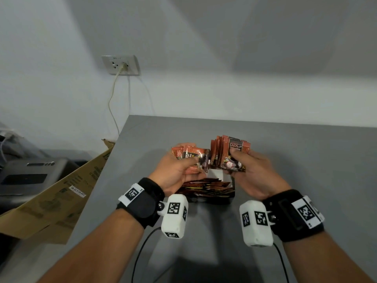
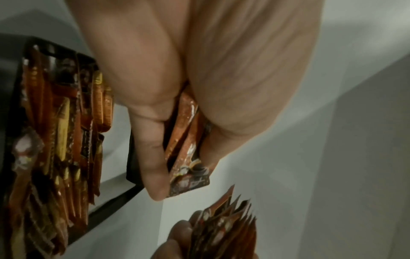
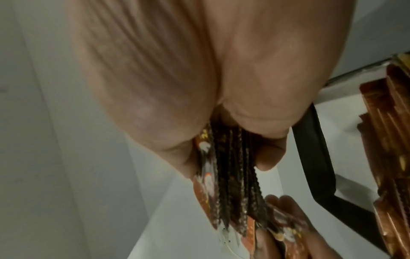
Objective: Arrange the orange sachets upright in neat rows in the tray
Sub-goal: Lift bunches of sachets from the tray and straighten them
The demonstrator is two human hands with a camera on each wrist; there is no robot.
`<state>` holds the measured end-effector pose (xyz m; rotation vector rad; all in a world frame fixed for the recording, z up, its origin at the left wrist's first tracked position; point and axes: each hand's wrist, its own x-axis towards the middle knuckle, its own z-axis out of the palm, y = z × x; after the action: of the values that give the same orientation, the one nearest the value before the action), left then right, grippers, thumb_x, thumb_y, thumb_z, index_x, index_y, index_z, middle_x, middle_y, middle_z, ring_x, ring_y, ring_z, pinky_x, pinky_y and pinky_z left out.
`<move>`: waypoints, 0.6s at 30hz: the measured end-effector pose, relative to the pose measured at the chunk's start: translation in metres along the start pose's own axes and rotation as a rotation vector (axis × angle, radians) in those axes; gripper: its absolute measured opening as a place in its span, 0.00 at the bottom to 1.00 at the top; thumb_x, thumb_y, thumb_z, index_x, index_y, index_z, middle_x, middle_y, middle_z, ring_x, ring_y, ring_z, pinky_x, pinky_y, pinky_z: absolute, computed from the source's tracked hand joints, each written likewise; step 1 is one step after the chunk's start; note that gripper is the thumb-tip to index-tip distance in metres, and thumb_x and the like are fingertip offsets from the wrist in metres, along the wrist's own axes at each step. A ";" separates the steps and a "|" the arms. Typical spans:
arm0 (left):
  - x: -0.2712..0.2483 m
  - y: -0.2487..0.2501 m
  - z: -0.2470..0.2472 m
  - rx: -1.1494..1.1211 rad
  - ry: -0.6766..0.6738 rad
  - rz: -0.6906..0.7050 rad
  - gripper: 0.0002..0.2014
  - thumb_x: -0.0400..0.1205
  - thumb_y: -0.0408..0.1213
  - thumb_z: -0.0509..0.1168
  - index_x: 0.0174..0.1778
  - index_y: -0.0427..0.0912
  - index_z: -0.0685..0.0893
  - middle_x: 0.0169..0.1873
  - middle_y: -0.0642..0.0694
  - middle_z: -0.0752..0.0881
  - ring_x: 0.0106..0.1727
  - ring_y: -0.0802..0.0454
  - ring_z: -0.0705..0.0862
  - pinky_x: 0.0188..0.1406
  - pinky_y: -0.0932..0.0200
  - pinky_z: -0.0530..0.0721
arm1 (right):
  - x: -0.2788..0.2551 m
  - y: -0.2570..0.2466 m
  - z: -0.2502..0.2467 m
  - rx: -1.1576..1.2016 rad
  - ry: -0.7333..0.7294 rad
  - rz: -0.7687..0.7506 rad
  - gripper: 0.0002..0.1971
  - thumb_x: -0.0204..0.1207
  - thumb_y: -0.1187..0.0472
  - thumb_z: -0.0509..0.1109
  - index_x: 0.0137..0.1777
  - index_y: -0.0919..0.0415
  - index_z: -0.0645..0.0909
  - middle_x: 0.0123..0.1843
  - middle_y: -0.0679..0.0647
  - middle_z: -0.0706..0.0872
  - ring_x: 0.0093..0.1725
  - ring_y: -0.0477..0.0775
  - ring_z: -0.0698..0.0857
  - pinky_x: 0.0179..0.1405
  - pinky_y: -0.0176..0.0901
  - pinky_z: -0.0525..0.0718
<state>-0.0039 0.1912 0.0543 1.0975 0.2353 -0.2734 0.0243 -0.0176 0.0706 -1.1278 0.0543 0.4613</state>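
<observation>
Above the grey table both hands hold orange sachets over a black tray (image 1: 232,185). My left hand (image 1: 179,170) pinches a few sachets (image 1: 188,155) lying sideways; in the left wrist view those sachets (image 2: 188,140) sit between thumb and fingers. My right hand (image 1: 247,170) grips a thick upright bundle of sachets (image 1: 229,155), with their serrated edges (image 3: 230,184) showing past the palm in the right wrist view. The two handfuls nearly touch. The tray's near part holds a row of sachets (image 1: 206,187) standing on edge, also seen from the left wrist (image 2: 64,140).
A white divider (image 1: 217,174) stands in the tray behind the row. A flattened cardboard box (image 1: 55,201) lies off the table's left edge beside a grey machine (image 1: 26,176). A wall socket (image 1: 121,65) with a hanging cord sits on the wall.
</observation>
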 end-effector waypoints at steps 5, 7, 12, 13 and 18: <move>0.004 0.002 0.002 0.282 0.002 0.036 0.16 0.80 0.24 0.71 0.60 0.39 0.77 0.40 0.40 0.87 0.32 0.47 0.87 0.21 0.58 0.83 | -0.002 -0.006 0.007 -0.134 -0.136 0.030 0.18 0.79 0.64 0.66 0.67 0.69 0.82 0.60 0.66 0.90 0.59 0.63 0.90 0.63 0.53 0.85; 0.005 0.002 0.002 0.371 -0.005 0.054 0.15 0.79 0.23 0.72 0.58 0.38 0.78 0.35 0.42 0.85 0.28 0.50 0.85 0.17 0.61 0.78 | -0.001 -0.005 0.010 -0.133 -0.149 0.089 0.19 0.75 0.63 0.69 0.65 0.68 0.84 0.58 0.65 0.91 0.56 0.63 0.90 0.61 0.56 0.86; 0.008 -0.002 0.003 0.429 0.021 0.074 0.18 0.77 0.23 0.72 0.62 0.35 0.78 0.40 0.39 0.84 0.28 0.54 0.82 0.18 0.61 0.74 | -0.001 0.006 0.017 -0.051 -0.105 0.171 0.21 0.78 0.63 0.69 0.68 0.72 0.82 0.64 0.73 0.86 0.60 0.71 0.86 0.70 0.69 0.78; 0.008 -0.002 0.003 0.405 0.020 0.070 0.19 0.76 0.23 0.72 0.61 0.36 0.78 0.41 0.39 0.84 0.30 0.53 0.83 0.20 0.61 0.76 | -0.001 0.008 0.018 -0.047 -0.096 0.174 0.21 0.80 0.63 0.67 0.69 0.73 0.81 0.66 0.74 0.85 0.59 0.71 0.85 0.69 0.68 0.78; 0.003 0.003 -0.001 0.188 0.009 0.027 0.17 0.79 0.21 0.64 0.62 0.39 0.78 0.46 0.40 0.86 0.41 0.48 0.87 0.29 0.57 0.84 | 0.001 0.009 0.017 -0.033 -0.038 0.149 0.18 0.83 0.62 0.65 0.69 0.71 0.82 0.66 0.69 0.87 0.65 0.70 0.85 0.75 0.68 0.75</move>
<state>-0.0003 0.1930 0.0552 1.2876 0.2059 -0.2706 0.0180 0.0006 0.0698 -1.1518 0.0984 0.6186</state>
